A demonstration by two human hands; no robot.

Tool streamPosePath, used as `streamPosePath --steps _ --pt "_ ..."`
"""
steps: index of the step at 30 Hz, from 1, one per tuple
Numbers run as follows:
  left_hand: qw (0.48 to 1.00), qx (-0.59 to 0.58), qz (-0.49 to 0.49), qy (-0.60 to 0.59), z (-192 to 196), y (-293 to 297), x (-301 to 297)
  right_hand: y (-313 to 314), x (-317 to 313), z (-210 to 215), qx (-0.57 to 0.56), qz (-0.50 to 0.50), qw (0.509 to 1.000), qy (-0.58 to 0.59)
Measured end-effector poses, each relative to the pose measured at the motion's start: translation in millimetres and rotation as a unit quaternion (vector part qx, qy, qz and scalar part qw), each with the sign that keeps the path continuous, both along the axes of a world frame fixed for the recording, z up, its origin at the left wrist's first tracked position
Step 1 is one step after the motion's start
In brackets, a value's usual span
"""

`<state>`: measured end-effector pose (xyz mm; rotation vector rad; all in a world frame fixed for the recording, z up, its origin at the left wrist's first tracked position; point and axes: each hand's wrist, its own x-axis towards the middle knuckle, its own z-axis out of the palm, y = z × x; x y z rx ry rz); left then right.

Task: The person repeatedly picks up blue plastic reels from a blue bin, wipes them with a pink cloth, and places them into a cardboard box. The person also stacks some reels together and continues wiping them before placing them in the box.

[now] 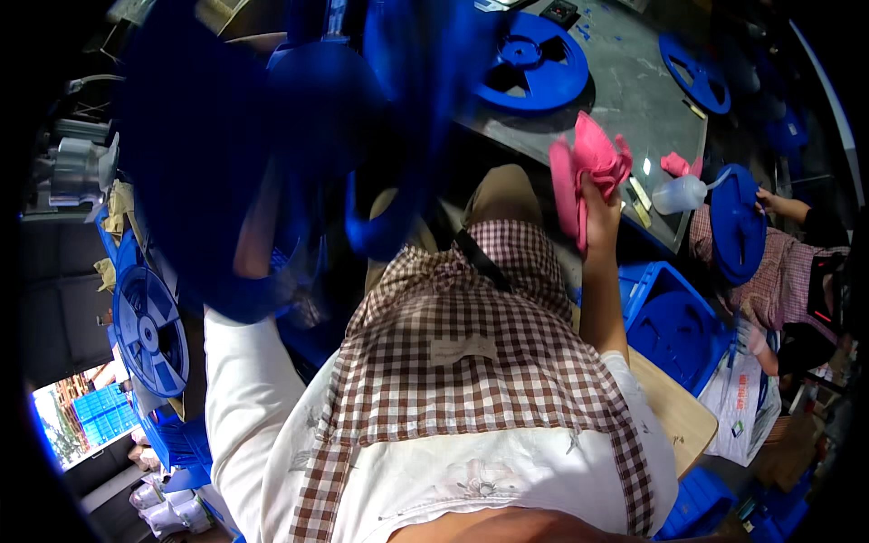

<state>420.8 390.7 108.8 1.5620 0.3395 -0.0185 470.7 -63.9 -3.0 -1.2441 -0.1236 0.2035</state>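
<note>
A large blue plastic reel [208,181] fills the upper left, close and smeared by motion. My left hand [255,237] is at this reel, partly seen through a gap in it; the reel appears to be held up by that hand, though its fingers are mostly hidden. On the right, my right hand [599,213] is closed around a bunched pink cloth [593,154], raised beside the table edge. Another blue reel [543,77] lies flat on the grey table [625,95] ahead of me.
A squeeze bottle [679,194] and a blue disc [695,74] are on the table's right. A co-worker's hand [769,201] holds a blue disc [738,226]. Right of me are a blue crate [647,281] and wooden board [679,412]; left, another reel [149,335].
</note>
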Motion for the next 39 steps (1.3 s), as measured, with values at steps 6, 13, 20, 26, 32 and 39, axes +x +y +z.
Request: streamPosePath --steps 6,13,20,26,32,39 --pt "0.965 0.064 0.254 0.021 45 103 22 6 7 -51 0.037 0.024 0.999 0.021" --pt "0.895 -0.021 0.443 -0.038 40 116 68 -6 24 -68 0.011 -0.034 0.998 0.049" --pt "0.898 -0.127 0.391 -0.156 -55 318 117 -4 31 -63 0.008 -0.062 0.995 0.083" --pt "0.876 0.239 0.406 0.107 -35 235 141 -4 35 -72 0.005 -0.070 0.992 0.104" --pt "0.766 0.521 0.320 0.199 2 161 147 -4 35 -75 0.024 -0.064 0.993 0.096" --pt "0.671 0.662 -0.246 -0.225 -68 -134 128 -4 40 -89 0.035 -0.066 0.988 0.131"
